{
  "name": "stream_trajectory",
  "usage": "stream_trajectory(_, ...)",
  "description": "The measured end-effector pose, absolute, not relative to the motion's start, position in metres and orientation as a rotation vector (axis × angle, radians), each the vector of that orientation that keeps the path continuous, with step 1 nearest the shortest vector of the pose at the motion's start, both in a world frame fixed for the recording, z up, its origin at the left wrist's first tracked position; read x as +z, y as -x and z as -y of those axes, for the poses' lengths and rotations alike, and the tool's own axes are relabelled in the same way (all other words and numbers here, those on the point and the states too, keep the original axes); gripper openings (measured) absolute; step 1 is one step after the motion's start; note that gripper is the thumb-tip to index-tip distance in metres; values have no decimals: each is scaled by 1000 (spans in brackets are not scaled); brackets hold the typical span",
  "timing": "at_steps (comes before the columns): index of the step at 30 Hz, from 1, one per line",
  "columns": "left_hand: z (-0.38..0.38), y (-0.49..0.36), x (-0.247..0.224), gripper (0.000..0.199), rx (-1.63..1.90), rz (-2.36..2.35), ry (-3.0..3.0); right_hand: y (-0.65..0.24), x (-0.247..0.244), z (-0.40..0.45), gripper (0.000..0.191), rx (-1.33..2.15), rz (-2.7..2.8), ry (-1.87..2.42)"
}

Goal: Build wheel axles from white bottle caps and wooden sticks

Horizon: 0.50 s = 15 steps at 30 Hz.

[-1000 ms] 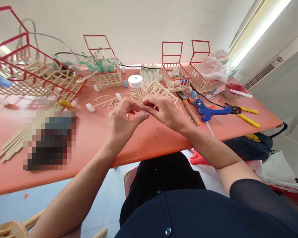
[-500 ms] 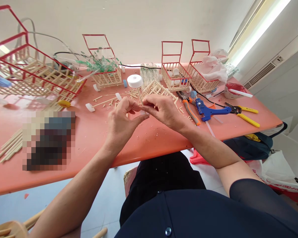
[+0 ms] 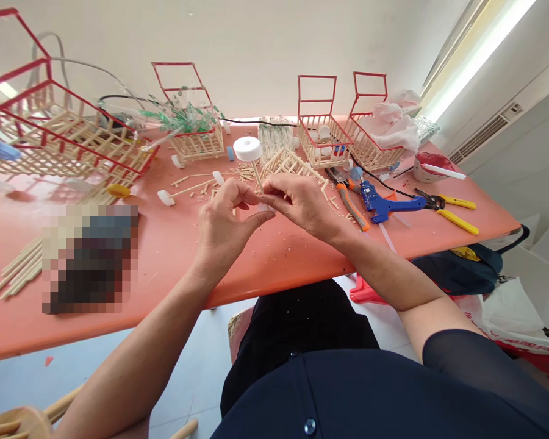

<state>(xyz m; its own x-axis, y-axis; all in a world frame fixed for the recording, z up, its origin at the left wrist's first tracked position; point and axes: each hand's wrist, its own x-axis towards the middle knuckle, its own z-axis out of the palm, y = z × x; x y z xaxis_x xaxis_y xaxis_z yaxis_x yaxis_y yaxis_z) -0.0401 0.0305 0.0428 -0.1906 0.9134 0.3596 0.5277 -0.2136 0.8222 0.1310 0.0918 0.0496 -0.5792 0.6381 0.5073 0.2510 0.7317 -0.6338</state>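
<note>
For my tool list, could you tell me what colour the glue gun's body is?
Blue; the glue gun shows best in the head view.

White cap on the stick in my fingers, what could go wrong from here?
The white cap sits high on a thin stick whose lower end your fingers hide, so it might tilt or loosen. The blue glue gun lies close beside the orange-handled pliers; grabbing one could knock the other.
</note>
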Motion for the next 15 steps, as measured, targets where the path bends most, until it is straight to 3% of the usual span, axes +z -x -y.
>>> stream_trajectory(15,-32,40,42,33,1393,-1645,-1713,-132,51,-91,23,640,2179,669)
